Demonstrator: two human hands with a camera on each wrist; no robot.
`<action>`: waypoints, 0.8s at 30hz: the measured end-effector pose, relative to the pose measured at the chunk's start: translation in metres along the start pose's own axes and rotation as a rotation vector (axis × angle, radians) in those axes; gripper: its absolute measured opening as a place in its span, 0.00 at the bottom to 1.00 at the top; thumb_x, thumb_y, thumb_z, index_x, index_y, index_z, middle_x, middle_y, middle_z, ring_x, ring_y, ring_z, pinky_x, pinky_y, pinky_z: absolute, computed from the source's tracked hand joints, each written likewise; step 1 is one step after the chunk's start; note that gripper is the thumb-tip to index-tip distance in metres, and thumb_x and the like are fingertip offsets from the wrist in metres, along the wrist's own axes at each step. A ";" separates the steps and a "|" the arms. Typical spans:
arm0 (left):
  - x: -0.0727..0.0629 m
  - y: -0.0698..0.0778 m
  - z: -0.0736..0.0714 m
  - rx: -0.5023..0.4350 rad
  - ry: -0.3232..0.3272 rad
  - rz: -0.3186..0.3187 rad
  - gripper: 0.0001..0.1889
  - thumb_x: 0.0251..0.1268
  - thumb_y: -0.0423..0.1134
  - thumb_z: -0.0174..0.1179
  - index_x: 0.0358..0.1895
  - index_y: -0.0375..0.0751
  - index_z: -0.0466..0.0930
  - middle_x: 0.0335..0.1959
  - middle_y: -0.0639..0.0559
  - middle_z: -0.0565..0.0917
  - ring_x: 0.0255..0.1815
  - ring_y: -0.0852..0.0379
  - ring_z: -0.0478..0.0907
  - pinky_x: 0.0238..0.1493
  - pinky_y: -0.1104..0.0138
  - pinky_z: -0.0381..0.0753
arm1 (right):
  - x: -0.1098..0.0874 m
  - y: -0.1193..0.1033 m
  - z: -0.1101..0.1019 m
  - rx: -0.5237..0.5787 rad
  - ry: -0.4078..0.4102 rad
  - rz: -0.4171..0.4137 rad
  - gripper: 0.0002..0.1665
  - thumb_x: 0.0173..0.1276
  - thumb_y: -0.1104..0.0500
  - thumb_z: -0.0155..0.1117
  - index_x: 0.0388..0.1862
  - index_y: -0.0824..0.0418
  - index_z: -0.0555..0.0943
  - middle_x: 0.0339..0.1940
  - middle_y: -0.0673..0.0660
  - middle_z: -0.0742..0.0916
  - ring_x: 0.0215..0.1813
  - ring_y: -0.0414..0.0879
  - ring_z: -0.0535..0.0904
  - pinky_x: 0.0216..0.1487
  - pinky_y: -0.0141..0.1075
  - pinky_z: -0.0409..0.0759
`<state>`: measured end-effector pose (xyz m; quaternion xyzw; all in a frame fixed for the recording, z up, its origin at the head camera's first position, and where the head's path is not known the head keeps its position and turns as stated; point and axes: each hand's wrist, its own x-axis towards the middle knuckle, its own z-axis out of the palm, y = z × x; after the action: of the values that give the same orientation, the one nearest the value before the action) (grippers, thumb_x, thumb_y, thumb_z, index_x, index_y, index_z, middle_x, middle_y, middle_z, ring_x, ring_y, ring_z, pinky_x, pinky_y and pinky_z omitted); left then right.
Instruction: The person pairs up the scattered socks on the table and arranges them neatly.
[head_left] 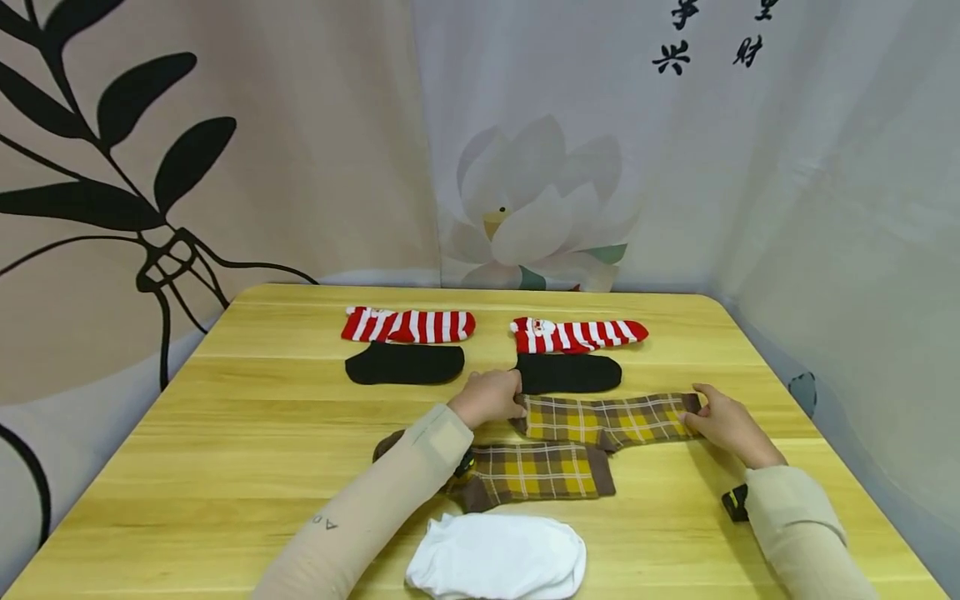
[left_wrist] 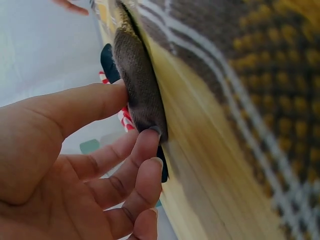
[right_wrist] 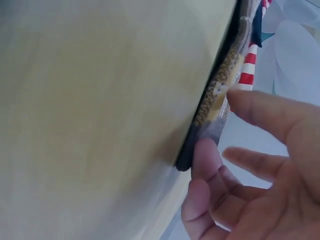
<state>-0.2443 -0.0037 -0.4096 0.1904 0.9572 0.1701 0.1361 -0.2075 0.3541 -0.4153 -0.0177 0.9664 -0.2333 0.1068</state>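
Note:
A brown and yellow plaid sock (head_left: 600,417) lies stretched out sideways on the table. At its left, brown end my left hand (head_left: 487,398) pinches the fabric between thumb and fingers; the left wrist view shows that brown end (left_wrist: 142,82) close up. My right hand (head_left: 731,425) pinches the sock's right end, and the right wrist view shows the edge (right_wrist: 215,100) between thumb and fingers, slightly raised. Nearer to me lies a second plaid sock (head_left: 536,471), partly hidden under my left forearm. White socks (head_left: 498,557) lie bunched at the table's front.
Two red-and-white striped socks (head_left: 408,326) (head_left: 577,336) lie side by side at the back of the wooden table (head_left: 225,433). Just in front of them are two black socks (head_left: 405,363) (head_left: 570,373). A printed curtain (head_left: 337,150) hangs behind the table.

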 end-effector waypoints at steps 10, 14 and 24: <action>0.002 -0.003 0.001 -0.007 0.006 -0.016 0.11 0.60 0.47 0.66 0.32 0.46 0.75 0.28 0.56 0.78 0.29 0.58 0.70 0.43 0.59 0.61 | 0.009 0.000 -0.001 -0.055 0.000 0.010 0.30 0.73 0.58 0.53 0.64 0.80 0.63 0.43 0.73 0.82 0.40 0.56 0.79 0.37 0.46 0.76; 0.003 -0.003 0.000 -0.004 0.006 -0.032 0.12 0.62 0.47 0.65 0.39 0.44 0.79 0.37 0.53 0.83 0.36 0.55 0.75 0.50 0.55 0.66 | 0.013 0.002 -0.004 -0.068 -0.011 0.034 0.31 0.73 0.60 0.53 0.65 0.81 0.62 0.40 0.72 0.82 0.35 0.54 0.79 0.37 0.46 0.75; 0.003 -0.008 0.002 -0.008 0.030 -0.019 0.08 0.62 0.45 0.65 0.36 0.46 0.81 0.35 0.55 0.83 0.35 0.56 0.77 0.52 0.53 0.67 | 0.015 0.004 -0.006 -0.044 -0.028 0.049 0.20 0.73 0.62 0.52 0.55 0.78 0.68 0.27 0.60 0.80 0.27 0.47 0.73 0.31 0.39 0.71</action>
<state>-0.2491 -0.0084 -0.4150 0.1781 0.9603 0.1754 0.1239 -0.2230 0.3590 -0.4144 0.0006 0.9698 -0.2091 0.1255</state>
